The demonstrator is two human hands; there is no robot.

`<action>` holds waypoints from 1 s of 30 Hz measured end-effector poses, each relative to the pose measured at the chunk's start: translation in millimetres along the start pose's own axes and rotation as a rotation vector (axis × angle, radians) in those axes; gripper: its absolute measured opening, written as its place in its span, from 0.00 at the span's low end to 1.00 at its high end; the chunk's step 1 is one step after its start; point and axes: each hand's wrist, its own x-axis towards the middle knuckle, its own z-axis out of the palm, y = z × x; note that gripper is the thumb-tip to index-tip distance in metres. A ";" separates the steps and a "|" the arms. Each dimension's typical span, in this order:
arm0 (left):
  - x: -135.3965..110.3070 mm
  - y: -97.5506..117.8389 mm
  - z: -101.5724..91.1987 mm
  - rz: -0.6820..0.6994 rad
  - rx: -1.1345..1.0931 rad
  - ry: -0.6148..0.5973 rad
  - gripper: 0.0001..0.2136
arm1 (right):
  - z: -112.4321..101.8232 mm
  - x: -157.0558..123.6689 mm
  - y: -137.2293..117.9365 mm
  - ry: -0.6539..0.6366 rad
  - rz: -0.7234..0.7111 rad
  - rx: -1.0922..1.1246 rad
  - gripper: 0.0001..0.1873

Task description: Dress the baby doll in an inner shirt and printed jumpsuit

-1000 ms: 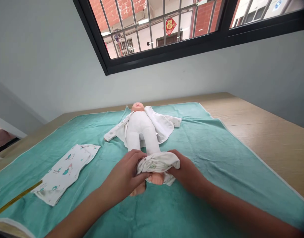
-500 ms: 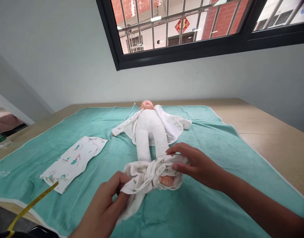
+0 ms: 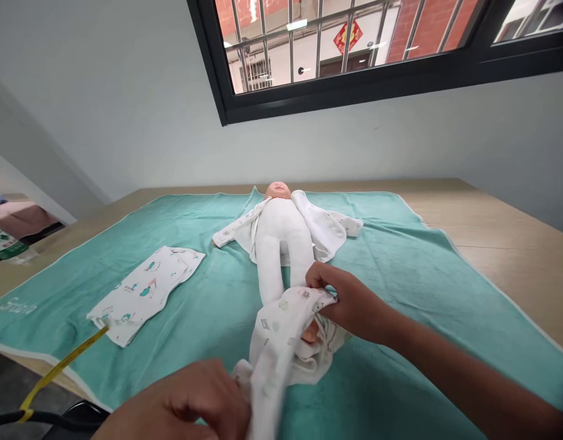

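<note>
A baby doll (image 3: 285, 225) lies on its back on a green towel (image 3: 391, 287), its head at the far end and its legs toward me. Its white printed jacket (image 3: 329, 231) is spread open around it, with a sleeve out to each side. White printed baby pants (image 3: 283, 321) are bunched about the doll's feet; one foot (image 3: 310, 332) shows within the folds. My right hand (image 3: 348, 299) pinches the pants' upper edge near that foot. Close to me, my left hand (image 3: 208, 400) is closed on the stretched near part of the pants, partly blurred.
A folded printed white cloth (image 3: 146, 293) lies on the towel to the left. A yellow strap (image 3: 63, 366) and black cable cross the lower left corner, near a dark object (image 3: 74, 421). A bottle (image 3: 6, 244) stands at the far left. A wall and window (image 3: 349, 79) rise behind the table.
My left hand has pulled the pants toward me and down, stretching them out. My right hand has gone from resting over the fabric to pinching its edge. The view has shifted slightly.
</note>
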 end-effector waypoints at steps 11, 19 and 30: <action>41.5 -28.6 62.9 0.479 0.567 0.356 0.34 | 9.8 -0.6 -6.4 0.066 -0.116 -0.003 0.13; 34.7 -10.9 66.7 0.088 0.505 0.592 0.07 | -0.6 -3.0 -6.7 -0.016 -0.113 -0.026 0.15; 14.6 30.9 -2.3 -0.072 0.422 0.570 0.15 | 11.1 -3.5 -0.3 0.035 -0.055 -0.140 0.10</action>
